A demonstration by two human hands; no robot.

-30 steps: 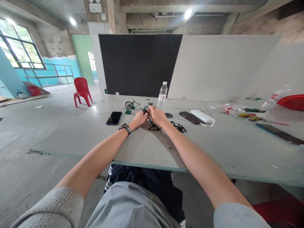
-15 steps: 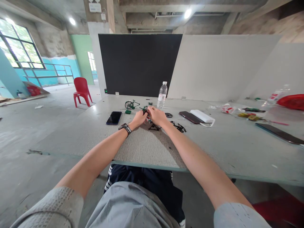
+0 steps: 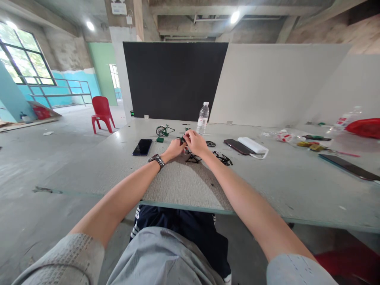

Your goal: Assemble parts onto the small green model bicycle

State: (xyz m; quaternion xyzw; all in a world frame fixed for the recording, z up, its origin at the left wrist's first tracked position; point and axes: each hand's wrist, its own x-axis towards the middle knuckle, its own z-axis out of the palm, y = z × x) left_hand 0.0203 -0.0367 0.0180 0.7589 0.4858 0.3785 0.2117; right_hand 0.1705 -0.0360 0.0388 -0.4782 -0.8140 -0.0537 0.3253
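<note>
My left hand [image 3: 174,148] and my right hand [image 3: 196,143] meet over the table, fingers pinched around a small dark green model bicycle part [image 3: 182,139]. Fingers hide most of that part. Behind them, to the left, stands a green model bicycle frame with a spoked wheel [image 3: 162,131]. A small green block [image 3: 160,139] lies in front of it. Just below my right hand is a black frame piece [image 3: 193,158]. To the right of that hand lie a loose black wheel [image 3: 210,144] and several black bicycle pieces [image 3: 225,159].
A dark phone [image 3: 142,147] lies left of my hands, and a water bottle [image 3: 202,118] stands behind them. On the right are another phone [image 3: 238,147], a white power bank with a cable [image 3: 253,145] and a third phone [image 3: 348,166]. A black panel [image 3: 175,79] rises behind the table.
My right hand's fingers have shifted slightly around the small green part. My left hand stays almost in place, and the things on the table have not moved.
</note>
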